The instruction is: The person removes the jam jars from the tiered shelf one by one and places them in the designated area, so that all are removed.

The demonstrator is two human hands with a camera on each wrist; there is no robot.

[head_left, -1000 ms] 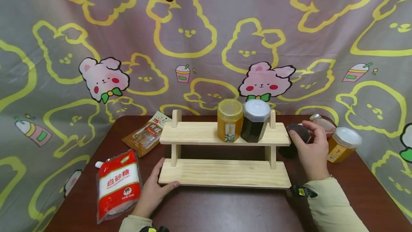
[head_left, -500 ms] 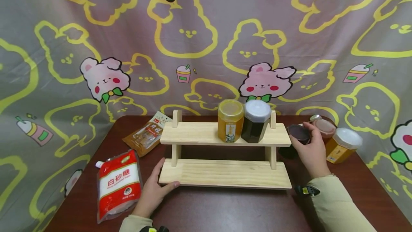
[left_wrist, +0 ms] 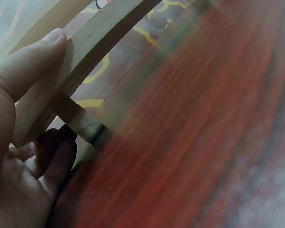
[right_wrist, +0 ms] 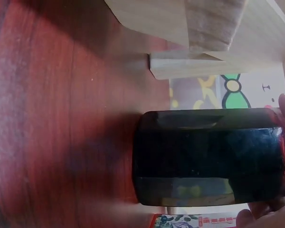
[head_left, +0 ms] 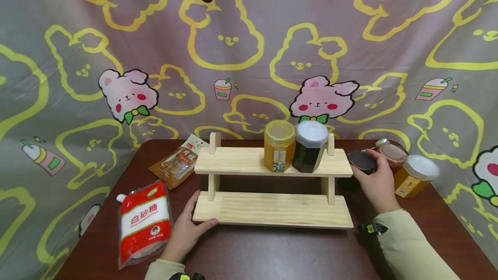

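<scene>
My left hand (head_left: 188,231) grips the left end of the two-tier wooden shelf (head_left: 272,208). In the left wrist view its thumb (left_wrist: 42,57) lies on top of the board and its fingers curl underneath. To the right of the shelf, my right hand (head_left: 376,182) holds a dark faceted jar (head_left: 362,162) near its lid. The right wrist view shows this jar's dark body (right_wrist: 209,156) close to the tabletop; whether its base touches is unclear. On the upper tier stand an amber honey jar (head_left: 279,146) and a dark jar with a whitish lid (head_left: 309,148), side by side.
Right of my right hand stand a reddish-lidded jar (head_left: 392,154) and a white-lidded amber jar (head_left: 416,176). A red-and-white sugar pouch (head_left: 145,224) and a brown spice packet (head_left: 179,161) lie left. A patterned curtain (head_left: 249,55) hangs behind the dark-red table (head_left: 288,249).
My right hand's thumb has shifted from over the dark jar's lid to its side, and the hand has settled slightly lower. My left hand and the shelf have stayed put.
</scene>
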